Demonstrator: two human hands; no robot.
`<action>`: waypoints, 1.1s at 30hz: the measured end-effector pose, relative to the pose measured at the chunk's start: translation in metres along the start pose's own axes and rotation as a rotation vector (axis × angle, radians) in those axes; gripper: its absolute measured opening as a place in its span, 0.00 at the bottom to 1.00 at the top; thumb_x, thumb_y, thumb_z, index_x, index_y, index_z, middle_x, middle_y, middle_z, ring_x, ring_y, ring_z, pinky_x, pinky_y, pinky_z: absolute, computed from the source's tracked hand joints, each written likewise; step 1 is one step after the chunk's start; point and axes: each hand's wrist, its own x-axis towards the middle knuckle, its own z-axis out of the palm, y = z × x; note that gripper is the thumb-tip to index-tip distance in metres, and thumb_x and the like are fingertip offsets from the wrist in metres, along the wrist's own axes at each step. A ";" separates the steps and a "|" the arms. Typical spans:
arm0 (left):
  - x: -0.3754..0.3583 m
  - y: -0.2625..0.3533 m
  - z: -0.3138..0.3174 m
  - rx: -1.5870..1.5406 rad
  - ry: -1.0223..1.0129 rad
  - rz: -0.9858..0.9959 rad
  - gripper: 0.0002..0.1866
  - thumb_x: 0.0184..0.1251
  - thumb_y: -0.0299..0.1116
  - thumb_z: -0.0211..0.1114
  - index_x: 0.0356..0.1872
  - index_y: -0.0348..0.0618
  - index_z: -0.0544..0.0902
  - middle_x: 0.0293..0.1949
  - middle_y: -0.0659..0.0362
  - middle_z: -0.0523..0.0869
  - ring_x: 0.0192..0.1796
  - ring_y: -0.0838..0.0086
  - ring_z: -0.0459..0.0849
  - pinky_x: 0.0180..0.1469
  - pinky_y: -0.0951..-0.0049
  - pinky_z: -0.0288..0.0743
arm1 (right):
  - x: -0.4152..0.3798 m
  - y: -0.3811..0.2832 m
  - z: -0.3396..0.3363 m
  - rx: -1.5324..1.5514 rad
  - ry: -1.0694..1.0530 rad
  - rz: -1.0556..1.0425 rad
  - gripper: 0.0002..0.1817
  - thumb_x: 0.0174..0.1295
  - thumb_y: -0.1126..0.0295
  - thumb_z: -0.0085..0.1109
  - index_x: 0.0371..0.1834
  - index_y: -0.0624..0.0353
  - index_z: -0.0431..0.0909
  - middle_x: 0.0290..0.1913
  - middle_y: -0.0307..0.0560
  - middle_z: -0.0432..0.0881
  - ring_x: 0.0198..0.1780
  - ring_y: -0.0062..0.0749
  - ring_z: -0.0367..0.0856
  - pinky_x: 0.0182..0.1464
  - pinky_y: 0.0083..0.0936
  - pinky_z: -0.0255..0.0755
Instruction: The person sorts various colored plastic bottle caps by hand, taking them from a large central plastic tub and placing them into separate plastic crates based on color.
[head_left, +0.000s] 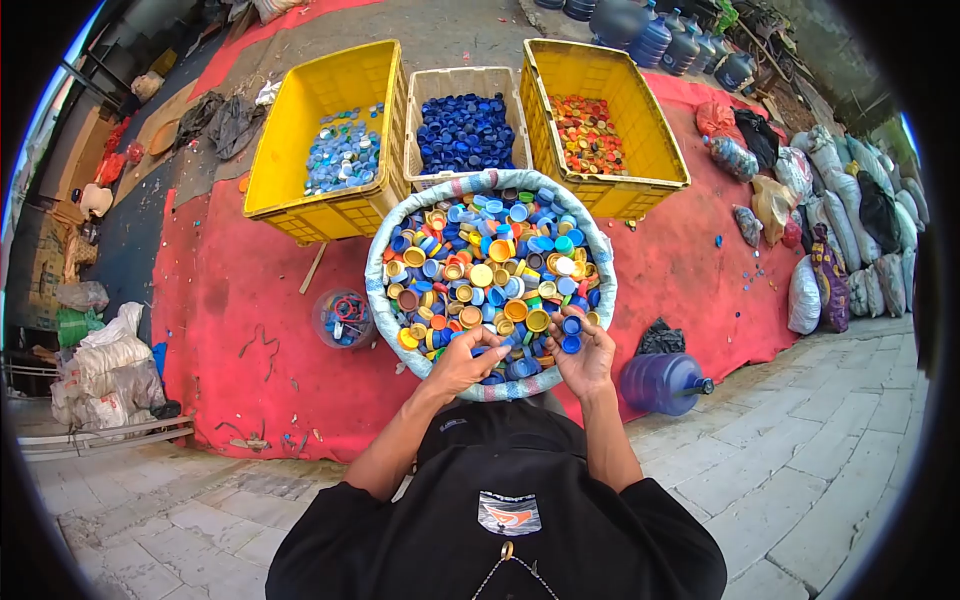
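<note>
A round sack with a rolled pale-blue rim (378,290) stands before me, heaped with mixed-colour plastic bottle caps (483,275). My left hand (465,362) is over its near left part, fingers bent together at the caps; a light-blue cap seems to be at the fingertips. My right hand (585,358), at the near right of the heap, has its palm turned up and its fingers curled round dark-blue bottle caps (571,335). How many caps lie deeper in that palm is hidden.
Beyond the sack stand a yellow crate (270,160) with light-blue caps, a whitish crate (413,130) with dark-blue caps, and a yellow crate (640,130) with red and orange caps. A small tub (343,320) sits left, a water jug (660,384) right.
</note>
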 end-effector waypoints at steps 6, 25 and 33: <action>0.005 0.016 -0.008 -0.707 -0.047 0.038 0.15 0.75 0.37 0.51 0.56 0.41 0.73 0.39 0.57 0.83 0.30 0.76 0.82 0.30 0.74 0.77 | -0.003 0.011 0.021 -0.046 -0.056 0.045 0.31 0.50 0.72 0.53 0.63 0.63 0.66 0.58 0.54 0.75 0.54 0.40 0.76 0.53 0.35 0.72; 0.066 0.041 -0.035 -0.981 0.089 0.012 0.13 0.71 0.28 0.54 0.52 0.32 0.75 0.47 0.50 0.83 0.43 0.67 0.83 0.47 0.67 0.80 | 0.043 0.012 0.077 -0.149 -0.111 0.115 0.36 0.42 0.96 0.37 0.63 0.77 0.63 0.60 0.61 0.70 0.68 0.53 0.68 0.72 0.42 0.64; 0.158 0.189 -0.099 -1.076 0.175 0.339 0.58 0.63 0.55 0.59 0.72 0.25 0.29 0.77 0.37 0.37 0.79 0.50 0.39 0.77 0.51 0.32 | 0.157 -0.032 0.202 -0.269 -0.169 -0.232 0.37 0.61 0.84 0.53 0.70 0.77 0.44 0.67 0.72 0.59 0.67 0.54 0.69 0.71 0.41 0.65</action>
